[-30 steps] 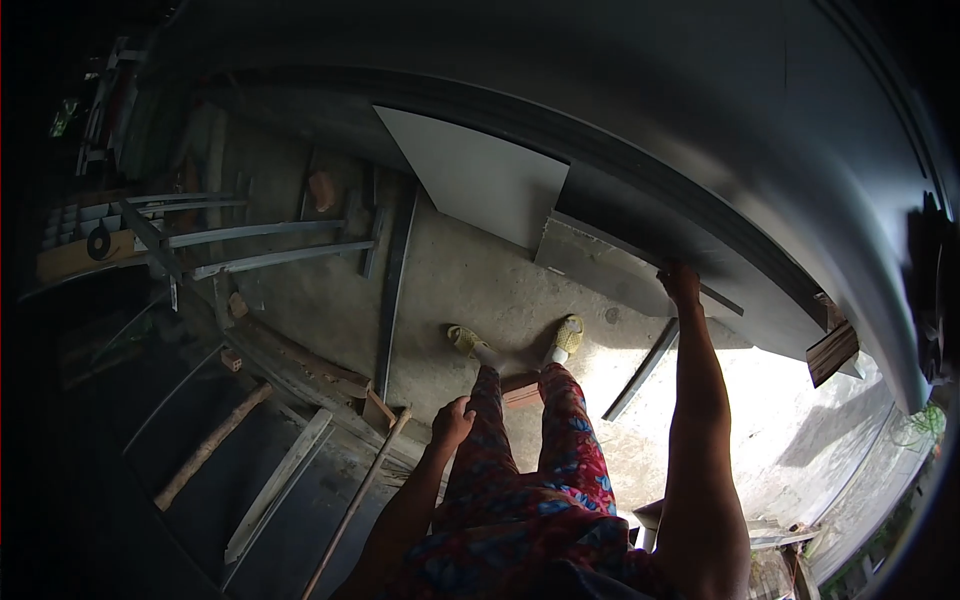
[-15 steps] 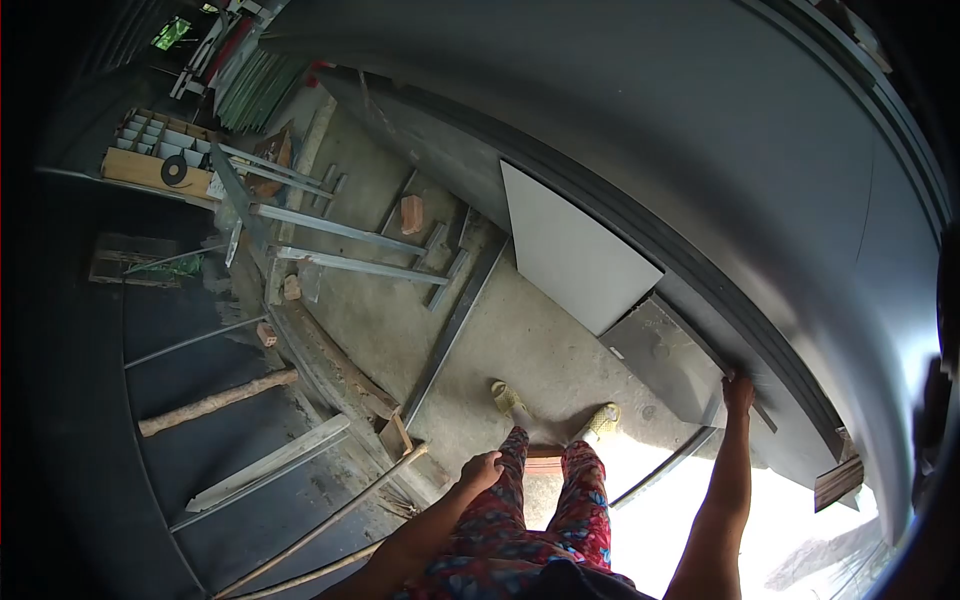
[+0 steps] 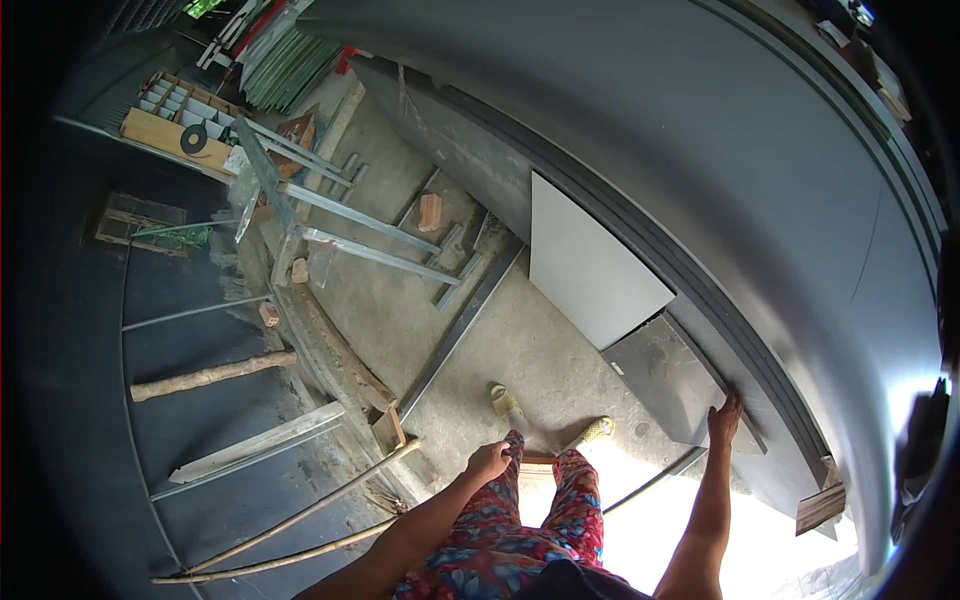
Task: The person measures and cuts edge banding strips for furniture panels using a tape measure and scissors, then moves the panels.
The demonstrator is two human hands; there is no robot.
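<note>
My right hand (image 3: 725, 420) is at the upper edge of a smooth grey panel (image 3: 655, 365), with the thumb toward its face and the fingers along the edge. This panel leans against a stack of long dark grey sheets (image 3: 640, 235). Next to it, a white panel (image 3: 590, 260) leans on the same stack and meets the grey one at a corner. My left hand (image 3: 489, 461) hangs in front of my thigh, its fingers curled and nothing visible in them.
A dark metal bar (image 3: 465, 325) crosses the concrete floor, with metal frame legs (image 3: 380, 260) and a brick (image 3: 430, 212) beyond it. Wooden poles (image 3: 300, 515) lie at the left. A partitioned box (image 3: 170, 135) stands far left. A large curved grey sheet (image 3: 760, 170) fills the right.
The whole view has shifted and turned slightly. My right hand stays at the grey panel's edge, its fingers a little straighter. My left hand remains beside my thigh.
</note>
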